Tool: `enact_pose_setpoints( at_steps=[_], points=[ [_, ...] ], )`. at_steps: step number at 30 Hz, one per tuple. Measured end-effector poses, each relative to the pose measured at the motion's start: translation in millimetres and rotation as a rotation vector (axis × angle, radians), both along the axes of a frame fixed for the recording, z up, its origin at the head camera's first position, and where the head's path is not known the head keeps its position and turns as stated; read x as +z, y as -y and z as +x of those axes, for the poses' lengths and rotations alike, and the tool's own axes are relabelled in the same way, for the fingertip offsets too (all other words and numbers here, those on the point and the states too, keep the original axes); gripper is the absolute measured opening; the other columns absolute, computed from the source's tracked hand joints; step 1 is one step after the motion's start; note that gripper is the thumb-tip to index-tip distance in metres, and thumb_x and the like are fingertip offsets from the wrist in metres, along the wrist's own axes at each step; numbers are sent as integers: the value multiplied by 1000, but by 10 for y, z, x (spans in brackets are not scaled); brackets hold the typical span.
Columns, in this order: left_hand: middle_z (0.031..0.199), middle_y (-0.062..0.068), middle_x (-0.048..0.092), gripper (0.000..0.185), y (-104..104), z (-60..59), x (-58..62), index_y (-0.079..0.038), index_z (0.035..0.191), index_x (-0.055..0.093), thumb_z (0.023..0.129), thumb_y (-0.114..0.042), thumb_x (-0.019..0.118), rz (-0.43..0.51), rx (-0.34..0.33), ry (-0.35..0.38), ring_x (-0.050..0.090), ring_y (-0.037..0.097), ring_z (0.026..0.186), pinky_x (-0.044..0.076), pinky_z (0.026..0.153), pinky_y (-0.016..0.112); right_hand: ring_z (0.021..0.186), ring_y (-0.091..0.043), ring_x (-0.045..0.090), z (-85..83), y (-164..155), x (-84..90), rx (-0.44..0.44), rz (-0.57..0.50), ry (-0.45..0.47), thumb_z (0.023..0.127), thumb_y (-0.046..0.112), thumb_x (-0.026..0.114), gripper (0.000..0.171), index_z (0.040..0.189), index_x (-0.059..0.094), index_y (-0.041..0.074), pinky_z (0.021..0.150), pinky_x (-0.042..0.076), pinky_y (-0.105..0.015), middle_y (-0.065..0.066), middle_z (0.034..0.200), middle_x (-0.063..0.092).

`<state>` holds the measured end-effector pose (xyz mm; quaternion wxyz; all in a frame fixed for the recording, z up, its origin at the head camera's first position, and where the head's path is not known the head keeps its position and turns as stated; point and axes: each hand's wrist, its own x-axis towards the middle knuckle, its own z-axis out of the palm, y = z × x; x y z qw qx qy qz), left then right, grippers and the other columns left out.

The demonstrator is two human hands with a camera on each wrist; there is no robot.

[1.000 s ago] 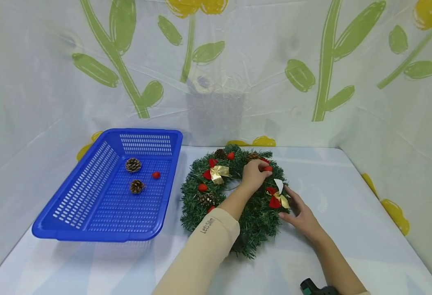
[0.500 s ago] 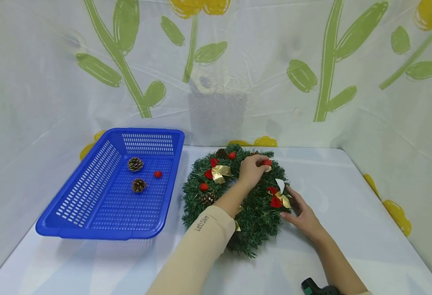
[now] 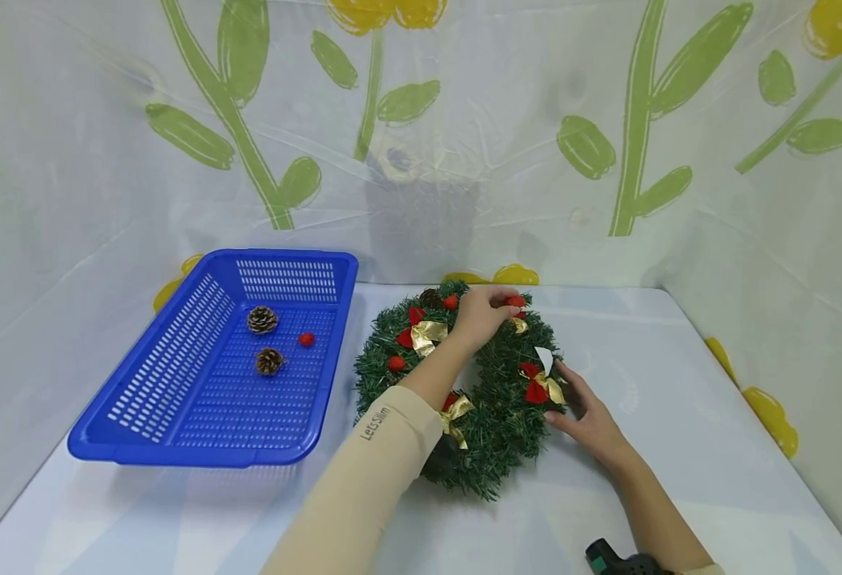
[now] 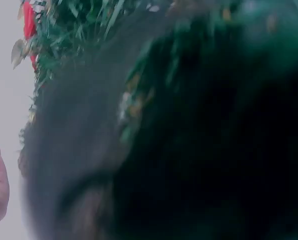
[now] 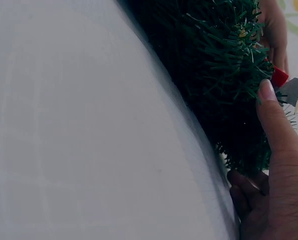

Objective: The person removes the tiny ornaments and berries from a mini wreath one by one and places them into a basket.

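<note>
Left hand [image 3: 484, 316] pinches a red berry [image 3: 514, 301] off the wreath [image 3: 496, 431], right hand [image 3: 585, 411] flat against it; a hard tug could drag the wreath across the tabletop [image 3: 680, 447]

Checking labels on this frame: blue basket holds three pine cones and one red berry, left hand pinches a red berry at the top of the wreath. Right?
Not quite: the head view shows two pine cones in the blue basket, not three. The rest holds: one red berry lies there, and the left hand pinches a red berry at the top of the wreath.
</note>
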<state>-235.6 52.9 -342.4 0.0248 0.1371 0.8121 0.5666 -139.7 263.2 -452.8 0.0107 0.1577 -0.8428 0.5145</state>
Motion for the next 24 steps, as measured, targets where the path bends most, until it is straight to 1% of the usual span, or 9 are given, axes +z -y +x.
enact_pose_setpoints(
  at_steps=[1, 3, 4, 9, 12, 17, 19, 22, 24],
  points=[
    [116, 5, 66, 30, 28, -7, 20, -9, 120, 66, 90, -13, 64, -1, 1, 3, 61, 18, 107, 52, 81, 23, 123, -3, 40, -1, 6, 5, 2, -1, 2, 86, 7, 67, 81, 152, 20, 13, 96, 25, -1, -23, 153, 21],
    [116, 5, 66, 30, 81, -28, 50, -11, 120, 66, 90, -14, 64, -16, 4, 1, 61, 18, 107, 52, 82, 24, 115, 11, 38, 4, 18, 19, 6, -7, 0, 86, 6, 67, 81, 152, 20, 12, 96, 25, -1, -23, 152, 22],
    [115, 4, 67, 30, 108, -42, 58, -12, 119, 66, 90, -15, 64, -25, 7, -1, 61, 18, 106, 51, 82, 24, 113, 13, 38, 6, 22, 24, 5, -7, 0, 86, 6, 67, 81, 152, 20, 12, 95, 25, -1, -23, 152, 22],
    [115, 7, 67, 32, 236, -95, 112, -9, 120, 65, 89, -15, 65, -21, 12, -44, 62, 19, 106, 51, 84, 26, 111, 14, 39, 12, 16, 27, 4, -7, -5, 86, 5, 67, 81, 151, 20, 10, 95, 26, -1, -25, 151, 24],
    [116, 7, 66, 33, 309, -119, 142, -9, 121, 65, 89, -15, 65, 8, 16, -45, 61, 19, 107, 51, 86, 27, 111, 13, 39, 7, 5, 17, -2, -9, -8, 86, 5, 67, 80, 151, 21, 10, 95, 26, -1, -25, 151, 24],
    [116, 7, 66, 33, 432, -163, 180, -9, 122, 64, 90, -16, 65, 60, 42, -21, 61, 19, 105, 51, 86, 28, 114, 8, 40, 6, 2, 14, -6, 2, -1, 86, 7, 67, 80, 152, 21, 12, 96, 26, -2, -25, 151, 23],
    [117, 8, 66, 33, 477, -185, 190, -8, 122, 64, 90, -15, 65, 86, 51, -19, 61, 19, 105, 51, 86, 29, 118, 2, 41, 6, 5, 16, -5, 3, 5, 86, 7, 67, 80, 152, 20, 13, 96, 26, -2, -24, 152, 23],
    [118, 7, 65, 34, 538, -212, 204, -9, 122, 64, 89, -16, 66, 95, 60, -23, 61, 18, 106, 51, 87, 29, 123, -9, 41, 8, 8, 18, -5, -4, 6, 86, 6, 67, 81, 152, 20, 12, 96, 25, -2, -24, 152, 21],
    [118, 6, 65, 34, 577, -229, 210, -10, 122, 64, 88, -17, 67, 94, 63, -21, 61, 18, 107, 51, 88, 30, 125, -10, 40, 7, 9, 16, 1, -9, 5, 86, 5, 67, 80, 152, 20, 11, 96, 25, -1, -24, 153, 21]
  ],
)
